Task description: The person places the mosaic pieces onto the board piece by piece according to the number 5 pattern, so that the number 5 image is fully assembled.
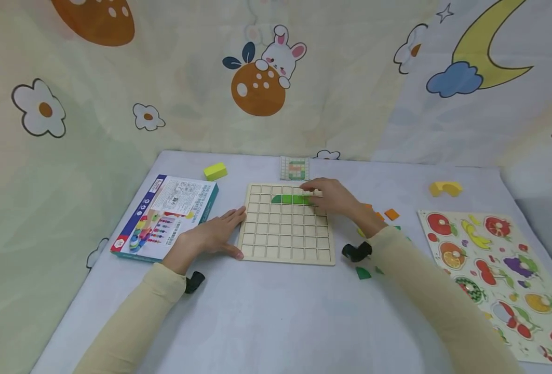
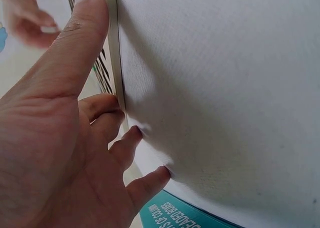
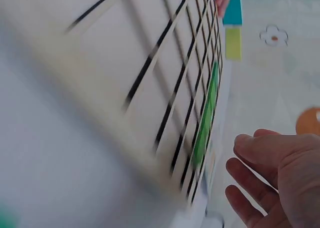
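A pale wooden grid board (image 1: 285,252) lies flat in the middle of the table. Several green pieces (image 1: 291,199) form a row in its upper squares, and the leftmost one has a slanted end. My left hand (image 1: 210,234) rests against the board's left edge, thumb and fingers spread along it, as the left wrist view also shows. Over the board's upper right corner hovers my right hand (image 1: 335,197). Its fingers (image 3: 252,180) are loosely bent in the right wrist view, with nothing visible between them and the thumb. Behind the board lies a small patterned grid card (image 1: 294,169).
Loose orange pieces (image 1: 391,214) and green pieces (image 1: 363,273) lie right of the board, partly hidden by the right arm. A boxed set (image 1: 175,202) and a yellow-green block (image 1: 215,171) are at left. Far right are a yellow arch block (image 1: 445,188) and a fruit-picture board (image 1: 486,298).
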`<state>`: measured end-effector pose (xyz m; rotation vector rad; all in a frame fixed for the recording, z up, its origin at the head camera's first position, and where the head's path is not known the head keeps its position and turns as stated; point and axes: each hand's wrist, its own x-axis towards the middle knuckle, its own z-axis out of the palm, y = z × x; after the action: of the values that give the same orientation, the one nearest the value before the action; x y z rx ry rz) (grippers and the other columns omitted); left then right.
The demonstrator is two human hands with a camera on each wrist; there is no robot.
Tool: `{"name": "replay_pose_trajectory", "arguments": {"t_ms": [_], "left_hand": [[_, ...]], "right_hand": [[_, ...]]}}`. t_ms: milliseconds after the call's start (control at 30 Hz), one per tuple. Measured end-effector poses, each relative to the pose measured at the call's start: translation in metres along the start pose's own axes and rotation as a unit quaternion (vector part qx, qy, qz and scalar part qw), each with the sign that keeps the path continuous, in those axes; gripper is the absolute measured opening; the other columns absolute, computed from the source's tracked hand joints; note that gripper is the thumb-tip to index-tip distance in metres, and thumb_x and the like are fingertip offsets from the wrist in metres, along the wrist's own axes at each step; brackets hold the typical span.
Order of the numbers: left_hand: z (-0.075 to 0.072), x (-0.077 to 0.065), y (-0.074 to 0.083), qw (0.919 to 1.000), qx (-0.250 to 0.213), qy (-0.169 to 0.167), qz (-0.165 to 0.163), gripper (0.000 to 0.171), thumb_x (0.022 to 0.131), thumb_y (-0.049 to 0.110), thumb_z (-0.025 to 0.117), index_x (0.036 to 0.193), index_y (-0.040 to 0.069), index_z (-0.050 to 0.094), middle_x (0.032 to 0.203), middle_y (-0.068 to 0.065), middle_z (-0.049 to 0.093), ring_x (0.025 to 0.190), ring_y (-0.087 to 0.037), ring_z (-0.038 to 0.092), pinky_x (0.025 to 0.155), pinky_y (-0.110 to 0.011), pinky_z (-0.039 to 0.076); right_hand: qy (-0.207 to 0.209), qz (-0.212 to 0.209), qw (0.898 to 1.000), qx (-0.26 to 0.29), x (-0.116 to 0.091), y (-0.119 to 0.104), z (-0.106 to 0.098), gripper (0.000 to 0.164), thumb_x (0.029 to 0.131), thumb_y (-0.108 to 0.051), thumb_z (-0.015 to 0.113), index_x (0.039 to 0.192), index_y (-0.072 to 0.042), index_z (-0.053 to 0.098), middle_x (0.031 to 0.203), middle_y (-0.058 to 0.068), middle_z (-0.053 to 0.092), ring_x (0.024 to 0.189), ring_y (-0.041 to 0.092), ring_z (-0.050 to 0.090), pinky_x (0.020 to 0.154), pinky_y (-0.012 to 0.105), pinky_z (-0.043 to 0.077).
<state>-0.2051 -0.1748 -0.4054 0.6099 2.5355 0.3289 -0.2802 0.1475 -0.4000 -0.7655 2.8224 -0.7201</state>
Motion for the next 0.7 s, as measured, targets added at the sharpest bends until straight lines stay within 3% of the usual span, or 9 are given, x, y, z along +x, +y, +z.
{"name": "replay_pose_trajectory", "arguments": {"t_ms": [167, 333, 700], "left_hand": [[0.001, 0.0, 0.0, 1.0, 0.005, 0.005, 0.001, 0.108, 0.077, 0.047, 0.076, 0.157, 0.011, 0.013, 0.165, -0.003, -0.002, 0.152, -0.03, 0.005, 0.121, -0.054, 0.019], [-0.001, -0.003, -0.001, 1.0, 0.0, 0.003, -0.002, 0.108, 0.077, 0.045, 0.077, 0.156, 0.009, 0.013, 0.165, -0.005, -0.002, 0.152, -0.031, 0.005, 0.121, -0.054, 0.018], [0.0, 0.0, -0.001, 0.9999, -0.005, 0.006, 0.013, 0.108, 0.077, 0.045, 0.077, 0.156, 0.007, 0.014, 0.165, -0.008, -0.001, 0.152, -0.033, 0.005, 0.121, -0.055, 0.017]], "right_hand": [[0.01, 0.057, 0.998, -0.019, -0.046, 0.053, -0.023, 0.043, 0.091, -0.012, 0.064, 0.133, -0.006, 0.058, 0.129, 0.015, 0.062, 0.116, 0.031, 0.058, 0.101, 0.05, 0.047], [-0.005, 0.11, 0.994, -0.01, -0.078, 0.09, -0.029, 0.045, 0.09, -0.015, 0.066, 0.133, -0.006, 0.057, 0.13, 0.018, 0.059, 0.117, 0.034, 0.055, 0.101, 0.054, 0.047], [0.031, 0.104, 0.994, -0.015, -0.088, 0.098, -0.022, 0.041, 0.09, -0.008, 0.064, 0.13, -0.003, 0.059, 0.123, 0.019, 0.062, 0.112, 0.033, 0.056, 0.1, 0.052, 0.048]]}}
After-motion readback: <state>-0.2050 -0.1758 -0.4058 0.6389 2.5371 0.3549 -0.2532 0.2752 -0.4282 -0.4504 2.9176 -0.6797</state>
